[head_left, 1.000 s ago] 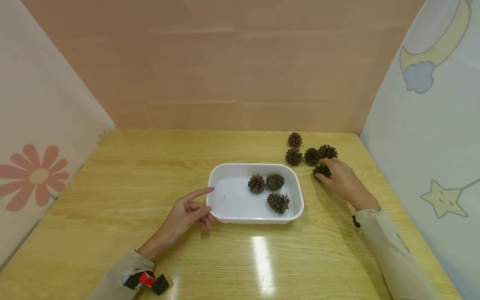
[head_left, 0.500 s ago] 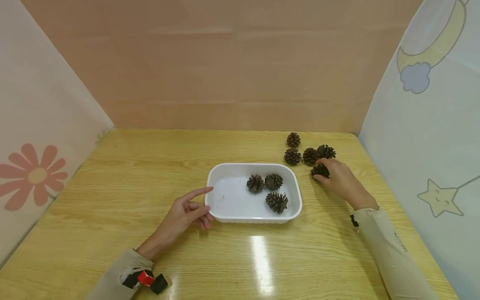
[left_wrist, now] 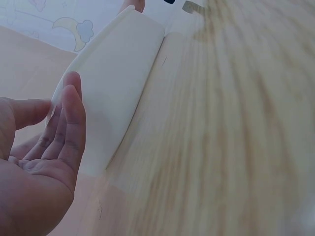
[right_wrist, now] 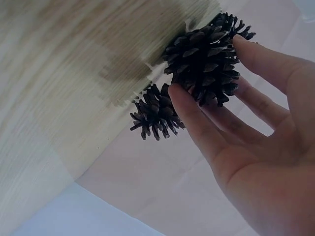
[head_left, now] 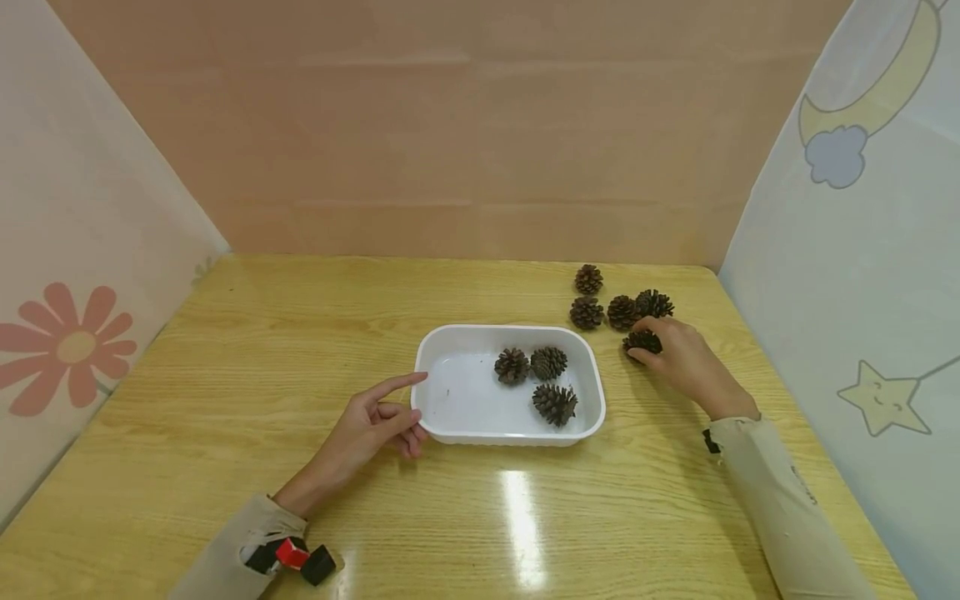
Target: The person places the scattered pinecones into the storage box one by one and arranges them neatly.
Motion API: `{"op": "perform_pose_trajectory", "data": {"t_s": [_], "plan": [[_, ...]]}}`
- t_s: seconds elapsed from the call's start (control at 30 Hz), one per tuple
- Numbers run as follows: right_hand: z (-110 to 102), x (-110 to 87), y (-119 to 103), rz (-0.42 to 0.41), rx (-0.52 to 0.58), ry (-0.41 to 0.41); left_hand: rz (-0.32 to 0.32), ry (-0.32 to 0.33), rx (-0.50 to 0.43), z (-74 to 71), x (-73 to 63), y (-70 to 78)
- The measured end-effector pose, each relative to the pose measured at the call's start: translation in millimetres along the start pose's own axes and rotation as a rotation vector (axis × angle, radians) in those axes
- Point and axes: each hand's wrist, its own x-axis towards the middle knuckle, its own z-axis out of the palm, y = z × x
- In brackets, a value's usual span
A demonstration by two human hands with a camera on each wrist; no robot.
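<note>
Little has moved: right hand point(head_left: 687, 364) grips a dark, scaly pinecone point(right_wrist: 203, 60), left hand point(head_left: 367, 433) holds a white tray point(head_left: 459, 404).

Table point(head_left: 225, 375): yellow wood grain, rounded far right corner, a bright glare streak point(head_left: 522, 529) on the near side. Back wall point(head_left: 480, 125): plain tan, faint horizontal creases. Left wall point(head_left: 60, 167): pale, bearing a red flower point(head_left: 77, 348) with yellow centre. Right wall point(head_left: 817, 275): pale, bearing a yellow moon point(head_left: 910, 73), a bluish cloud point(head_left: 835, 157) below it, a yellow star point(head_left: 887, 400).
</note>
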Motion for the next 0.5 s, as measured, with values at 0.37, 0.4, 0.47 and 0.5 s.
{"op": "perform_pose_trajectory", "data": {"t_s": [0.37,0.4,0.47,0.5], "plan": [[-1.5,0.7,-4.8,0.024,0.013,-0.020,0.023,-0.011,-0.009,-0.4,0.9,-0.5],[-1.5,0.8,-5.3,0.028,0.016,-0.021,0.026,-0.012,-0.010,-0.4,0.9,-0.6],[-1.7,1.1,-5.9,0.036,0.019,-0.023,0.027,-0.014,-0.013,-0.5,0.9,-0.9],[-1.5,1.3,-6.3,0.038,0.020,-0.024,0.028,-0.015,-0.012,-0.5,0.9,-1.0]]}}
